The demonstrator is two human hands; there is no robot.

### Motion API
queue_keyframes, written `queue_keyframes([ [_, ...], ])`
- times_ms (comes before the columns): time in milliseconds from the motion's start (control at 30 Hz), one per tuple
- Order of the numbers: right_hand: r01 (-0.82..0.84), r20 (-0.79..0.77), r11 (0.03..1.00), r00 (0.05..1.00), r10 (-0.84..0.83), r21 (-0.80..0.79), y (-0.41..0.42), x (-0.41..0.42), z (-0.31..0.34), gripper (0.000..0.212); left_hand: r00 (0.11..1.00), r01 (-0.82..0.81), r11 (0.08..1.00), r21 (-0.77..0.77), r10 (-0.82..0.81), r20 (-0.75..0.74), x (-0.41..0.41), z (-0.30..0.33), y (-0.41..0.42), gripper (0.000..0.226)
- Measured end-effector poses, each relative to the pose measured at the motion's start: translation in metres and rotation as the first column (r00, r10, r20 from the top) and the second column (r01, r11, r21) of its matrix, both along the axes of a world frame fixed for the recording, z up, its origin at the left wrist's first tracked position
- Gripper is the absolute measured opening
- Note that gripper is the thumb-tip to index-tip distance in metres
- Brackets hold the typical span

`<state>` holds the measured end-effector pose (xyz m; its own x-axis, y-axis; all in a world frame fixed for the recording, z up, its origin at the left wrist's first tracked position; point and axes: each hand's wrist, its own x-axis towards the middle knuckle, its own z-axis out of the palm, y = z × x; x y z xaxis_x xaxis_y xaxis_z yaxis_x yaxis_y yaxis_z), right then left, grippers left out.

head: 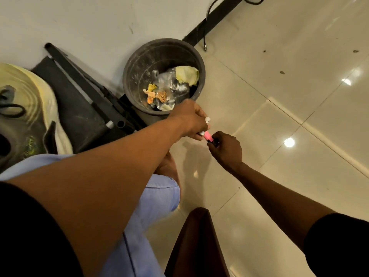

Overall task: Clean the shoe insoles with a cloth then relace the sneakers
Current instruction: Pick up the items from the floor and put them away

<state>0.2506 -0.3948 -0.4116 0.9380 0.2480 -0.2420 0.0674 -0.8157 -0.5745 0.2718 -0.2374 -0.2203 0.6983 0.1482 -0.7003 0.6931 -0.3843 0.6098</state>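
Just in front of the bin, both hands meet over the floor on a small pink object [207,135] with a black end. My left hand [191,118] has its fingers curled round the pink object's left end, and a small white bit [207,119] shows at the fingertips. My right hand [225,148] grips the black end from the right. A cream and grey sneaker [30,108] with a dark lace loop lies at the far left, away from both hands. No insole or cloth is visible.
A dark round bin [127,76] with wrappers and scraps stands against the white wall. Black metal bars and a dark mat [79,108] lie between bin and sneaker. A brown chair edge [197,242] is at the bottom. Glossy floor tiles [289,96] spread to the right.
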Motion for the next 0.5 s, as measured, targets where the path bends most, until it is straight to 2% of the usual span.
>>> queue_keyframes([
  [100, 0.131, 0.035, 0.974, 0.989, -0.14, 0.186, 0.015, 0.009, 0.045, 0.014, 0.993, 0.017, 1.0, 0.018, -0.019, 0.119, 0.009, 0.028, 0.008, 0.015],
  [200, 0.172, 0.057, 0.907, 0.976, -0.209, 0.384, 0.028, 0.018, 0.101, 0.017, 0.95, 0.055, 0.992, 0.11, -0.086, 0.299, 0.013, 0.078, 0.022, 0.015],
  [300, 0.088, 0.093, 0.845, 0.983, -0.161, 0.528, 0.044, 0.019, 0.162, 0.021, 0.859, 0.073, 0.938, 0.339, -0.233, 0.457, -0.009, 0.146, 0.055, 0.02],
  [333, 0.049, 0.11, 0.83, 0.985, -0.131, 0.555, 0.05, 0.018, 0.182, 0.023, 0.838, 0.059, 0.926, 0.372, -0.248, 0.486, -0.022, 0.168, 0.068, 0.022],
  [500, -0.137, 0.138, 0.72, 0.989, 0.057, 0.681, 0.079, 0.009, 0.284, 0.026, 0.824, -0.181, 0.911, 0.371, -0.065, 0.562, -0.114, 0.251, 0.125, 0.02],
])
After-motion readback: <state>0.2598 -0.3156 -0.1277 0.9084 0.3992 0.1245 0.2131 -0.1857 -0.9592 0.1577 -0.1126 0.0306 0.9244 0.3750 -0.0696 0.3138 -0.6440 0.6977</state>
